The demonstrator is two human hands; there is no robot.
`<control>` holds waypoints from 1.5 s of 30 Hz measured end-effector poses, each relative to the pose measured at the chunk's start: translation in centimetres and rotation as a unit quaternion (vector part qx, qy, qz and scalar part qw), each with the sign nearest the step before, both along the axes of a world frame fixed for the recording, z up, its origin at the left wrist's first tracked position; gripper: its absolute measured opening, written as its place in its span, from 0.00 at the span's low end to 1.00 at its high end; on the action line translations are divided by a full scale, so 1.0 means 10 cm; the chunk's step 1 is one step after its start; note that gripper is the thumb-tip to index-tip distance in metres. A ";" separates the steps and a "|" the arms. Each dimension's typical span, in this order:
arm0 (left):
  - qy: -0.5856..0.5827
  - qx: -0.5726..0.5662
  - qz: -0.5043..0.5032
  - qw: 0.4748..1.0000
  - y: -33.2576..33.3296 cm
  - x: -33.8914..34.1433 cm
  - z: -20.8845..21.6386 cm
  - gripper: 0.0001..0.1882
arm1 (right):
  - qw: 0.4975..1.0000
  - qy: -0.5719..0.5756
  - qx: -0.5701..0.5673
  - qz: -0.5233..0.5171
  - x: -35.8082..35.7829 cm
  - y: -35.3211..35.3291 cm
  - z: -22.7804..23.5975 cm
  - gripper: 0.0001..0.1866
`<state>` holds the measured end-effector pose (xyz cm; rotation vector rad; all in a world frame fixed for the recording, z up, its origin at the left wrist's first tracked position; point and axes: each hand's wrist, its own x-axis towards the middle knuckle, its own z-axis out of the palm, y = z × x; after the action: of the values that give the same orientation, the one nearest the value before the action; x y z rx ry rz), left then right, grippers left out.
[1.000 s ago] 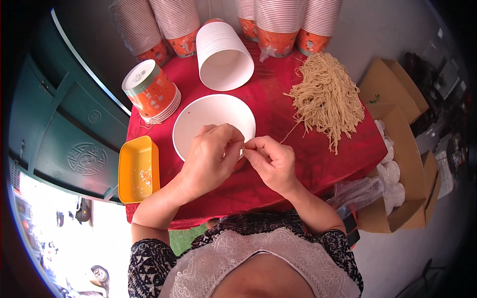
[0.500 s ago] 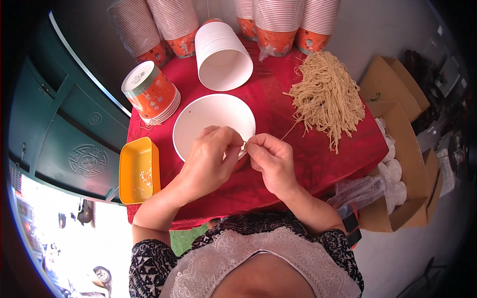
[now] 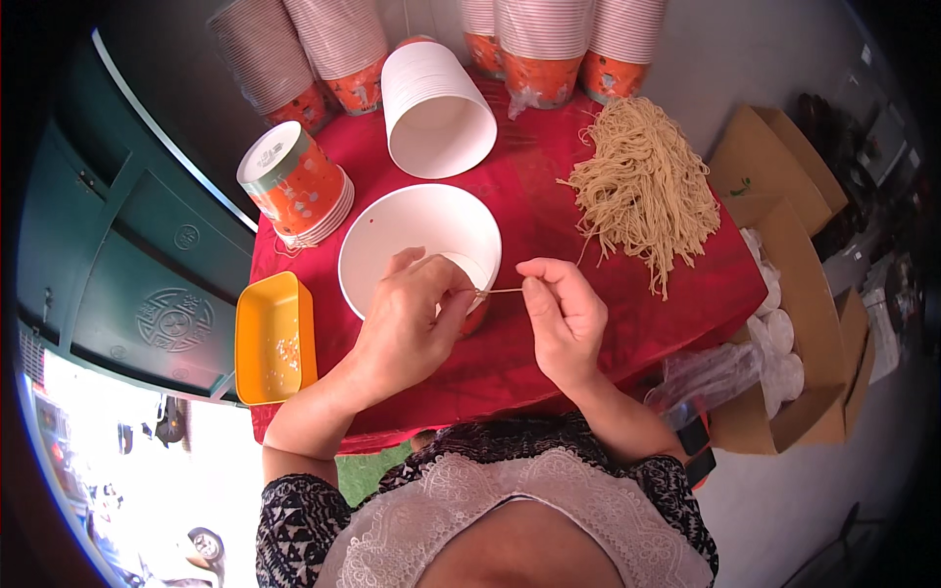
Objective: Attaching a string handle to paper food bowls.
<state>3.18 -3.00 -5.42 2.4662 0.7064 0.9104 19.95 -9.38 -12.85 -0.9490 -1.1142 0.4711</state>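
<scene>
A length of tan string is stretched taut between my two hands. My left hand is closed in a pinch on one end, over the near right rim of a white-lined paper bucket. The bucket has a small hole high in its far left wall; my left hand hides part of its near side. My right hand, right of the bucket, pinches the string between thumb and forefinger. A heap of tan strings lies at the right of the red-covered table.
Upside-down orange paper buckets and a yellow tray with small bits stand at left. A stack of white-lined buckets lies behind. Wrapped bucket stacks line the wall. Cardboard boxes stand right of the table.
My right hand has moved right, away from my left, and the string now shows drawn out between them. My left hand has stayed nearly in place at the bucket's rim.
</scene>
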 end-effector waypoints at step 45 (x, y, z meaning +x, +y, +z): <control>0.196 0.155 -0.055 0.967 -0.02 -0.18 0.28 0.07 | 0.940 0.255 0.124 0.192 0.88 -0.71 0.28 0.12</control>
<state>1.41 -3.19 -2.61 2.9770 0.5756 0.5241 28.77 -16.45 -10.05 -0.3486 -0.8502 0.8216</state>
